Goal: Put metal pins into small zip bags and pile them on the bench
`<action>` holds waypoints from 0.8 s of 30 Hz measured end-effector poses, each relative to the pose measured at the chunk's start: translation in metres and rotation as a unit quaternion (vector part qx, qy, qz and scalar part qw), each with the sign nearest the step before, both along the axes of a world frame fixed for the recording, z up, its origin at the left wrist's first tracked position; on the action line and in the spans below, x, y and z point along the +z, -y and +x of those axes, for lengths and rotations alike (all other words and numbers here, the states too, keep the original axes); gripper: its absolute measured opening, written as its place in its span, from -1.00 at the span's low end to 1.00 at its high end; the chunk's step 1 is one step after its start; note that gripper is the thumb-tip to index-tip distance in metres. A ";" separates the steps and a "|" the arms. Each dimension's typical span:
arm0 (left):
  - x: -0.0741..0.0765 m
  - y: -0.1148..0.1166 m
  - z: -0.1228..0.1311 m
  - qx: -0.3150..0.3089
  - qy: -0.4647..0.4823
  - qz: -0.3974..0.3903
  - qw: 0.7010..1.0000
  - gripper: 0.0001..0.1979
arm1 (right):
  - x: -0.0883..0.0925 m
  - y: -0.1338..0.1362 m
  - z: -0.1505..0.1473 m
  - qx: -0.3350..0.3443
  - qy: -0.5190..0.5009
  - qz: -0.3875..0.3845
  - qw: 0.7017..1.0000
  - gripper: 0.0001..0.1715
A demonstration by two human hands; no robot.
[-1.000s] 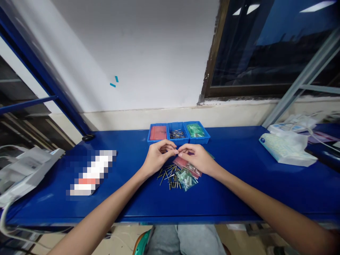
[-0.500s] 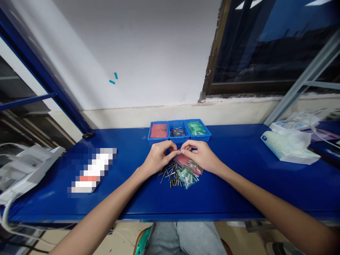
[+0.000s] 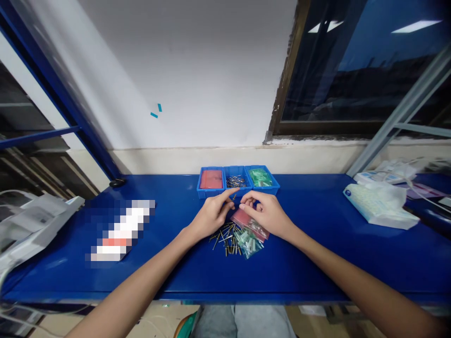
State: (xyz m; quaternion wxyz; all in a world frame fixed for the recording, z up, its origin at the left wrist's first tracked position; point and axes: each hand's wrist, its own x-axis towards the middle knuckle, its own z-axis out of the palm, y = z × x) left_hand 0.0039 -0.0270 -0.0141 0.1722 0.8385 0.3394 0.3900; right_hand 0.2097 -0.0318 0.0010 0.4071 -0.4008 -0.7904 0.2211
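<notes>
On the blue workbench (image 3: 317, 244), just in front of three small blue bins, I see the left hand (image 3: 211, 217) with fingers extended toward the middle bin (image 3: 236, 180); a small metal pin (image 3: 234, 196) appears at its fingertips, though I cannot tell whether it is gripped. The right hand (image 3: 266, 213) is curled loosely, resting on a red-tinted bag (image 3: 246, 219). Risk: the pin could slip and roll into the loose pin pile (image 3: 225, 234). The left bin (image 3: 211, 179) holds red bags, the middle bin metal pins, the right bin (image 3: 260, 177) green-tinted bags.
</notes>
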 end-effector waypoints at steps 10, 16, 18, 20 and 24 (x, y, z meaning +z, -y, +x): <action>0.004 0.001 0.003 0.003 0.031 -0.040 0.999 -0.91 | -0.012 0.000 -0.007 0.004 -0.005 0.001 1.000 -0.92; 0.004 0.000 0.002 0.019 0.051 -0.038 0.998 -0.81 | -0.012 0.001 -0.008 -0.003 0.002 0.001 1.000 -0.93; 0.002 -0.001 0.002 0.023 0.060 -0.048 0.997 -0.78 | -0.012 0.001 -0.008 -0.004 0.009 0.002 1.000 -0.92; 0.002 -0.001 0.002 0.011 0.072 -0.072 0.995 -0.77 | -0.011 0.001 -0.007 0.004 0.023 0.010 1.000 -0.90; 0.005 -0.003 -0.002 -0.036 0.060 -0.113 0.991 -0.79 | -0.009 0.000 0.000 0.037 0.106 0.086 0.990 -0.85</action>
